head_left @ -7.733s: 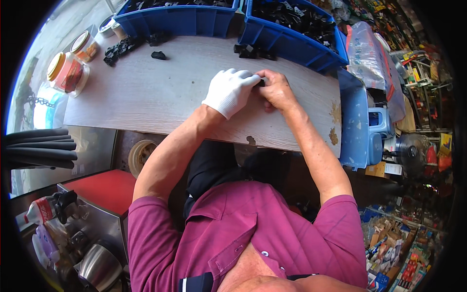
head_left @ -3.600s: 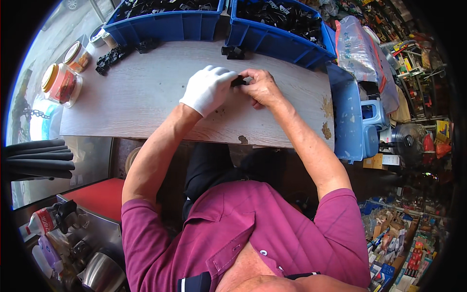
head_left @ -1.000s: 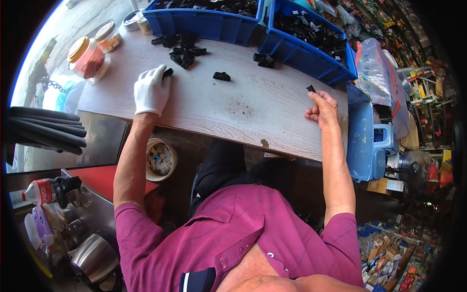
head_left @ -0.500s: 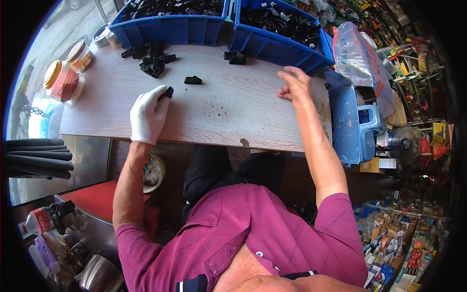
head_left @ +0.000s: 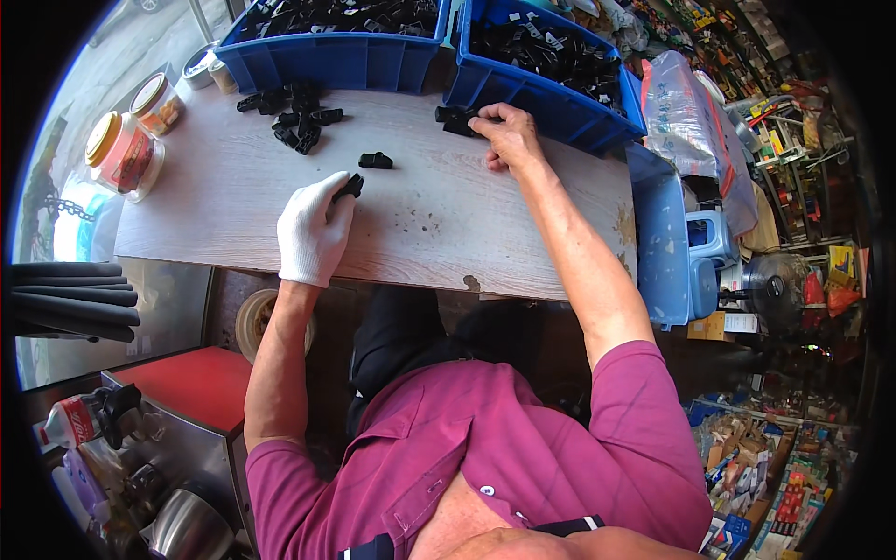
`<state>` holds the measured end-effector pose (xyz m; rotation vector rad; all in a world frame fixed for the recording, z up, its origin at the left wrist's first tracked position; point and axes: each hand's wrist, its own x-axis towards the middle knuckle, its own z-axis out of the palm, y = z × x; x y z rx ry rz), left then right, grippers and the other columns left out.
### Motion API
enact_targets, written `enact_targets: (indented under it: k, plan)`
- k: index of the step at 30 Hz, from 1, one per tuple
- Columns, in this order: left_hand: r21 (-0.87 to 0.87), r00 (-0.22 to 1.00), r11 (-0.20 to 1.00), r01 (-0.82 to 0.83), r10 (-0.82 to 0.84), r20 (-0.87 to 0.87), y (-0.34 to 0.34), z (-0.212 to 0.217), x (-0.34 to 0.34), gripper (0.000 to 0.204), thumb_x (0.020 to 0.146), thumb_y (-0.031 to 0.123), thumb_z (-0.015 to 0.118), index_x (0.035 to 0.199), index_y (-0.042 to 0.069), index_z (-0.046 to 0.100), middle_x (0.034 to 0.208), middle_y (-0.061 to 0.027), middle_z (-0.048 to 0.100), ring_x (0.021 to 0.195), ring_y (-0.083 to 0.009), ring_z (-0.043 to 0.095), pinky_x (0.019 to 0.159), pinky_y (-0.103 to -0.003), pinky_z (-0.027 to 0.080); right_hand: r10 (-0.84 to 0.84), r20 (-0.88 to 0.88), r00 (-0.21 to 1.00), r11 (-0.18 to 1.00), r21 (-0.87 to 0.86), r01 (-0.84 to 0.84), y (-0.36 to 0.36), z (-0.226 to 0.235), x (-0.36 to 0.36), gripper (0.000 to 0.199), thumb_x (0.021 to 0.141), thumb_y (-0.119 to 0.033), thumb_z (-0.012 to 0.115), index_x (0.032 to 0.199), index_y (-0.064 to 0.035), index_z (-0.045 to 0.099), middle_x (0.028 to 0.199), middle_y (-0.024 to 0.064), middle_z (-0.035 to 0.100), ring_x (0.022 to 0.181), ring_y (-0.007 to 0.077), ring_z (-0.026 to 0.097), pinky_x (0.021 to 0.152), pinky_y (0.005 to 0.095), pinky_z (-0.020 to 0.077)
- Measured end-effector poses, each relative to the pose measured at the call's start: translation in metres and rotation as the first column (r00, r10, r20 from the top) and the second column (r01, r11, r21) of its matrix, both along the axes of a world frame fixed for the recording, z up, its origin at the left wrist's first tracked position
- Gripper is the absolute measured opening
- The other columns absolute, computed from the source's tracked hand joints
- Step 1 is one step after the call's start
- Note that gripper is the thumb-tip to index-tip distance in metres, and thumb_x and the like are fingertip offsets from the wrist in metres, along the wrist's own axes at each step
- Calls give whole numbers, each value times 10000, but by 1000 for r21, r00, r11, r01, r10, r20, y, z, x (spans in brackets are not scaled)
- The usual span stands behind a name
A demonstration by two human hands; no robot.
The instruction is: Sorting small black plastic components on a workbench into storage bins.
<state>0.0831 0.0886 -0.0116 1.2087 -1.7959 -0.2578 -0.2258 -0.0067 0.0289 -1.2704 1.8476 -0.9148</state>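
My left hand [head_left: 315, 231], in a white knitted glove, pinches a small black plastic part [head_left: 348, 188] between thumb and fingers above the table. Just beyond it another black plastic part [head_left: 376, 161] lies alone on the wood. At the front of the right-hand bin, my bare right hand [head_left: 509, 138] has its thumb and forefinger closed on one of a few black parts [head_left: 457, 120] lying together there. Its other fingers are curled under. A loose heap of several black parts [head_left: 297, 119] sits at the far left of the table.
Two blue bins, one left [head_left: 331, 63] and one right [head_left: 551, 107], full of black parts, line the table's [head_left: 215, 210] far edge. Lidded jars [head_left: 121, 154] stand at the left. A light-blue plastic stool [head_left: 661, 233] is against the right edge.
My right hand has moved left and away from me, onto the black parts by the right-hand bin. My left hand has shifted right with its black part. The view has shifted slightly.
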Motion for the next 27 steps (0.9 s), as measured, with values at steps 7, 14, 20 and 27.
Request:
enact_targets:
  k: [7,14,20,27]
  plan:
    - [29,998,1000,-9,11,-70,2,-4,-2,295,869,57,730,1164,69,741,996,-141,746,895,-301,712,781,-383,566,131,152,980,979,136,-152,43,7,-3,234,876,-163,817,1047,-64,692,593,-10,584,432,90,571,399,292,515]
    - [16,965,981,194,-188,-182,8,8,-51,289,875,43,718,1163,54,736,1046,-166,749,939,-340,728,836,-378,576,145,163,976,978,126,-166,83,14,5,311,835,-94,832,1092,-55,662,618,-28,557,453,81,551,409,282,500]
    - [-74,968,965,250,-249,22,-22,20,-96,271,902,81,650,1163,71,724,1062,-161,740,975,-375,695,864,-438,564,150,51,987,977,145,-156,77,15,7,358,829,-102,793,1173,-85,695,668,10,588,507,113,580,435,307,532]
    - [-41,883,921,388,-359,302,-53,11,-116,356,876,63,635,1203,162,734,1035,-111,730,937,-341,702,809,-432,585,144,5,990,977,160,-143,75,4,3,344,840,-113,736,1185,-127,739,717,56,667,555,167,644,495,354,599]
